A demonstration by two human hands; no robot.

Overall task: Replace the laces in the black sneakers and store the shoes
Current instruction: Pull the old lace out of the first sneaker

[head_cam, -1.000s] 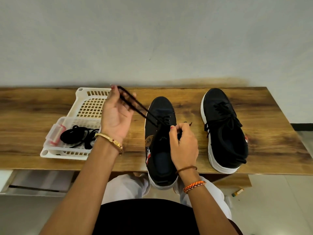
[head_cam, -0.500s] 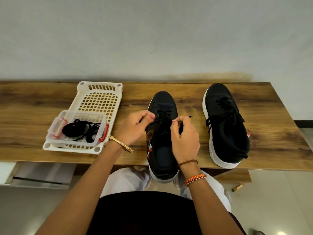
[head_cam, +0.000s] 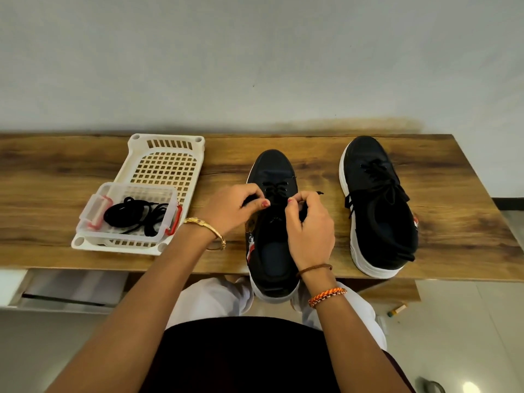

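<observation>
Near-centre sneaker (head_cam: 270, 251) sits on the wooden surface (head_cam: 453, 222), heel overhanging the near edge. Left hand (head_cam: 235, 209) and right hand (head_cam: 309, 222) each pinch an end of the black lace (head_cam: 276, 190) over the eyelets. Lace: thin, limp cord, light, likely slips through eyelets easily; best held near the stiff tip. Shoe: soft knit upper, firm white rubber sole. Second sneaker (head_cam: 377, 208) at right, laced. Spare laces (head_cam: 136, 217) coiled in clear plastic box (head_cam: 93, 211) on cream perforated tray (head_cam: 167, 165), left.
</observation>
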